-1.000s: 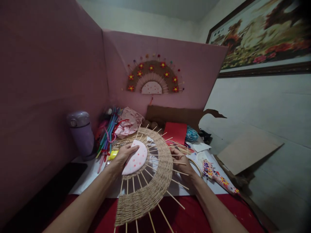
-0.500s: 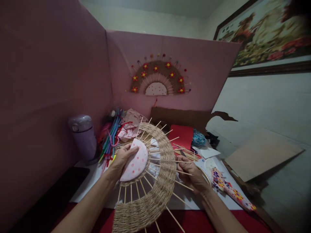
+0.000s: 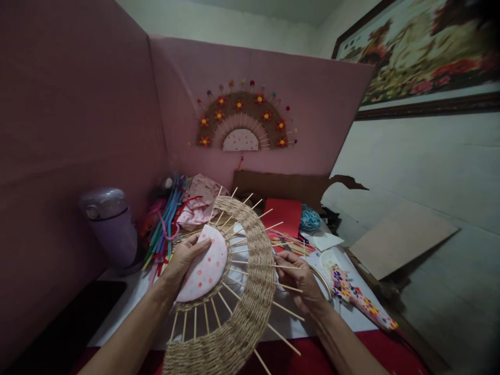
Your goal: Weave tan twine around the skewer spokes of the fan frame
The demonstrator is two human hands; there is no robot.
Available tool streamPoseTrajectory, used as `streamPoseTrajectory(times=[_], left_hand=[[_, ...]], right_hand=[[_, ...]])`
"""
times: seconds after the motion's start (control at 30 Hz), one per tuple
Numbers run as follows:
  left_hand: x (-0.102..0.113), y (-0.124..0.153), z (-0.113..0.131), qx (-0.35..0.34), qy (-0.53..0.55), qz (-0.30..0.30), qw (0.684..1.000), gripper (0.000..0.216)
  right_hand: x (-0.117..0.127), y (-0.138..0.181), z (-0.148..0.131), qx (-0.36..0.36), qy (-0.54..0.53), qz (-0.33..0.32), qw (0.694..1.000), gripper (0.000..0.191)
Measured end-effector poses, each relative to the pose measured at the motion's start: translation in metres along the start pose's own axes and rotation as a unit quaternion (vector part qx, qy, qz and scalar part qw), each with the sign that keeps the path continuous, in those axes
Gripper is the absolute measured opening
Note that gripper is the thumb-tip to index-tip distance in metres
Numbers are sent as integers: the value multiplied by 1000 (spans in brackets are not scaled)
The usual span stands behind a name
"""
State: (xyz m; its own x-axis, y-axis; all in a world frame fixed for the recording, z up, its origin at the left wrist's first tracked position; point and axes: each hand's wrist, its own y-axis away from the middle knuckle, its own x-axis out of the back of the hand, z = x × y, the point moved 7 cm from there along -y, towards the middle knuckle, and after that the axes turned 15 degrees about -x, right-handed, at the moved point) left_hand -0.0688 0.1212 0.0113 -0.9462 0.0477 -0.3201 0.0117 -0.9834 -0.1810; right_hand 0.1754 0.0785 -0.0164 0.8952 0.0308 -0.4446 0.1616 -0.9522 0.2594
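A half-round woven fan [image 3: 260, 271] of twisted natural cord on thin wooden sticks is held up, tilted, above the table. At its centre is a white half-disc with pink dots [image 3: 209, 265]. My left hand [image 3: 185, 260] grips that half-disc, thumb on the front and fingers behind. At the outer rim of the woven band, my right hand [image 3: 299, 278] is closed with fingertips pinched beside the projecting sticks. Part of its grip is hidden behind the band and sticks.
A lilac tumbler [image 3: 113, 229] and colourful pipe cleaners [image 3: 166, 221] stand at left. Behind lie dotted cloth [image 3: 201, 195], a red sheet [image 3: 283, 216] and blue yarn [image 3: 310, 217]. A flower-patterned tool [image 3: 363, 302] rests at right. A finished-looking flowered fan [image 3: 239, 107] hangs on the pink panel.
The whole view has shifted, so the background sits further left. Both hands and the fan have moved slightly left in the picture; the grips look the same.
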Motion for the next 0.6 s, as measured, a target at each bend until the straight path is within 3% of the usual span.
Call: streamPoseTrajectory(times=[0.37,0.6], left_hand=[[4,-5,-7,4,-33,-2,999,36],[2,-2,1,0,-25,11,1000,37]], right_hand=[[0,2,-8,37,12,29,999,22],[4,5,-17,107,71,39,991,16]])
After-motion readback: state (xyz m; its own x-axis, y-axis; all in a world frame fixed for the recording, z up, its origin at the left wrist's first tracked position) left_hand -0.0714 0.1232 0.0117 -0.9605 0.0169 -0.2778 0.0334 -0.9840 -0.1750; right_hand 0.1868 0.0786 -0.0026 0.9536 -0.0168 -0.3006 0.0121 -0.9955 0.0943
